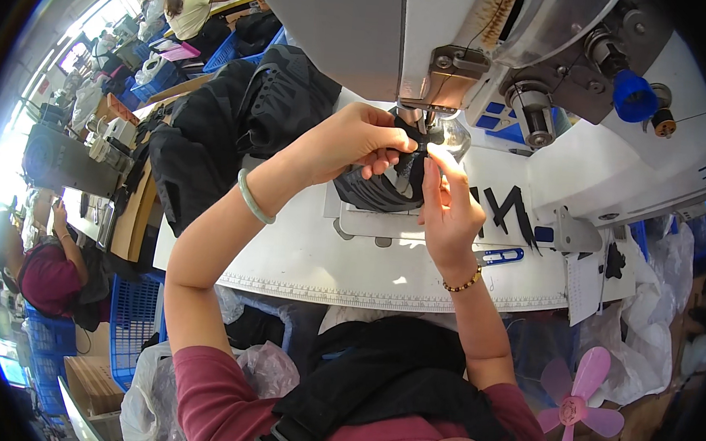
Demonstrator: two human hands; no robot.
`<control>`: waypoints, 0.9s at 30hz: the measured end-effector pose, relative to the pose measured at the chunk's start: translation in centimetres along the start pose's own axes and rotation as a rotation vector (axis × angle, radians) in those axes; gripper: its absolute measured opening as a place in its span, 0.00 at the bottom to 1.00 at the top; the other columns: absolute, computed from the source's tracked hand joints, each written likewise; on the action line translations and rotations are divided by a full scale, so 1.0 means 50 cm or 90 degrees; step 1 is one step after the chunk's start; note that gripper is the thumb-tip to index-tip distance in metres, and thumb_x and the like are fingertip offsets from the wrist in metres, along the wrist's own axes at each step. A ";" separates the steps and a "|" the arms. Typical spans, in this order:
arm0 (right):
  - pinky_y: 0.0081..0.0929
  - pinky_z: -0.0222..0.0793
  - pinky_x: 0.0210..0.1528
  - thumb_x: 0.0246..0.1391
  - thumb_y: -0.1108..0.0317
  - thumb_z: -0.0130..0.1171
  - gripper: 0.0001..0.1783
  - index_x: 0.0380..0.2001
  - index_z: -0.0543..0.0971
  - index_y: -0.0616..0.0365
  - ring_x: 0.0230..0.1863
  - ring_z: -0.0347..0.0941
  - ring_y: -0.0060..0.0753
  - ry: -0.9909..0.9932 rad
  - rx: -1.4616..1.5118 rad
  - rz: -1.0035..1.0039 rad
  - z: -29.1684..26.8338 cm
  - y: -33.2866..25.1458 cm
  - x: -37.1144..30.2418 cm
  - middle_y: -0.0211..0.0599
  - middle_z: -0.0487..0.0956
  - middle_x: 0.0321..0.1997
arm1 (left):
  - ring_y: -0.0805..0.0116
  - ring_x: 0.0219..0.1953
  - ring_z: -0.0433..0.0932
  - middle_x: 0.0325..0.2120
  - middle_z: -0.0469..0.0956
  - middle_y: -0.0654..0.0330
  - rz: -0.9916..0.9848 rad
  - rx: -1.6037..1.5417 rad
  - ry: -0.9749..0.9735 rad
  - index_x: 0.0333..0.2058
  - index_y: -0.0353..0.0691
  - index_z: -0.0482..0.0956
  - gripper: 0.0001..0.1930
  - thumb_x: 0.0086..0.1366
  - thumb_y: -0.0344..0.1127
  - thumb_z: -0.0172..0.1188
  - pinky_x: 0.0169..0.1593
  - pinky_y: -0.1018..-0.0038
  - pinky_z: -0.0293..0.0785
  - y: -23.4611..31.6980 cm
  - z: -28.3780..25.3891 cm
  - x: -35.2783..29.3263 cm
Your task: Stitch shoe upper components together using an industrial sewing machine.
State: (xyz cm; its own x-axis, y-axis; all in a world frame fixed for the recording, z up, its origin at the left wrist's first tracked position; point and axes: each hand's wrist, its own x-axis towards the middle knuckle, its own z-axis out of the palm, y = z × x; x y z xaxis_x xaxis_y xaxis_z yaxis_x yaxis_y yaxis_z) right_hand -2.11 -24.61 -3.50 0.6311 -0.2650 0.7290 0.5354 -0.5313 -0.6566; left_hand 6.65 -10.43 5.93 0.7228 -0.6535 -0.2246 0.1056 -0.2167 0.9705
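Observation:
A black fabric piece point(376, 193) with grey patterning lies beneath the needle area of a white sewing machine point(345, 26). My left hand point(366, 144) pinches its upper part between thumb and forefinger, the other fingers curled. From the right, my right hand point(453, 204) pinches the same piece close to the presser foot point(425, 121). The fingertips of both hands almost meet there, hiding the exact spot they grip. Just right of my right hand, black fabric strips point(513, 218) rest on the white machine table point(302, 258). Blue thread snips point(503, 256) lie near my right wrist.
Black bag-like goods point(251, 105) are heaped at the left of the machine. A ruler strip point(348, 295) follows the table's front edge. Below right stands a pink fan point(573, 409). Blue crates point(134, 324) and other people at work appear on the left.

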 end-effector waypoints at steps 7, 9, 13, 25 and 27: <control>0.28 0.69 0.21 0.53 0.73 0.56 0.10 0.41 0.74 0.58 0.20 0.74 0.42 -0.071 -0.153 -0.034 -0.027 -0.046 0.022 0.44 0.76 0.24 | 0.85 0.12 0.64 0.17 0.69 0.65 -0.073 -0.083 0.015 0.27 0.34 0.74 0.06 0.56 0.32 0.58 0.11 0.88 0.56 0.008 0.001 0.000; 0.30 0.69 0.20 0.54 0.71 0.56 0.09 0.40 0.74 0.57 0.19 0.73 0.43 -0.089 -0.181 -0.028 -0.036 -0.062 0.032 0.43 0.75 0.22 | 0.86 0.11 0.61 0.17 0.68 0.66 -0.109 -0.131 -0.008 0.27 0.35 0.73 0.05 0.56 0.31 0.57 0.10 0.88 0.51 0.007 -0.002 0.004; 0.32 0.67 0.17 0.54 0.70 0.55 0.09 0.40 0.73 0.56 0.18 0.72 0.44 -0.125 -0.215 -0.016 -0.043 -0.074 0.041 0.41 0.73 0.19 | 0.86 0.10 0.56 0.17 0.69 0.65 -0.134 -0.159 -0.007 0.28 0.35 0.72 0.05 0.57 0.30 0.56 0.10 0.87 0.47 0.008 -0.002 0.005; 0.30 0.65 0.16 0.53 0.69 0.58 0.09 0.33 0.68 0.59 0.17 0.72 0.40 -0.021 -0.162 -0.008 -0.011 -0.028 0.062 0.40 0.74 0.19 | 0.84 0.13 0.55 0.16 0.60 0.68 -0.109 -0.316 0.059 0.21 0.41 0.64 0.10 0.61 0.32 0.52 0.11 0.87 0.47 -0.015 -0.024 0.044; 0.24 0.63 0.17 0.52 0.73 0.59 0.12 0.32 0.65 0.59 0.15 0.70 0.31 0.009 -0.174 -0.013 -0.015 -0.028 0.064 0.37 0.71 0.16 | 0.83 0.13 0.53 0.15 0.57 0.69 -0.125 -0.309 0.055 0.21 0.41 0.63 0.12 0.64 0.34 0.47 0.11 0.86 0.46 -0.016 -0.022 0.056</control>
State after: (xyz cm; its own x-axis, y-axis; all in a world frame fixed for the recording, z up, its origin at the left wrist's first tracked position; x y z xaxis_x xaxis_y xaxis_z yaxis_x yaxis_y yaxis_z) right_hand -1.27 -25.31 -0.13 0.6127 -0.2623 0.7455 0.3749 -0.7340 -0.5664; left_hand 9.37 -11.29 4.61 0.7091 -0.5678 -0.4181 0.5338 0.0447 0.8445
